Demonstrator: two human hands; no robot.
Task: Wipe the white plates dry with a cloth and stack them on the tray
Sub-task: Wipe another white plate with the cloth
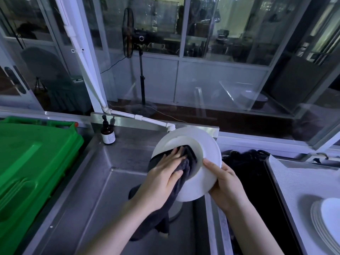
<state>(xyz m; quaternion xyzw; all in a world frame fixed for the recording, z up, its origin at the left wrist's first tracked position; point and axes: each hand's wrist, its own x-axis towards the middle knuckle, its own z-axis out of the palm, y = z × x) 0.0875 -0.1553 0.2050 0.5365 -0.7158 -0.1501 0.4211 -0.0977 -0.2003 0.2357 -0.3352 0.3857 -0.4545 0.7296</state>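
White plate, tilted between my hands: right hand pinches its rim, left hand presses the cloth flat into the well. I'd circle outward to the rim, then flip it.

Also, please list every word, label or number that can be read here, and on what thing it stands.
No text can be read here.
On the brown pump bottle: a white label with print, too small and blurred to read.
On the green bin lid, white plate and dark cloth: no writing visible.
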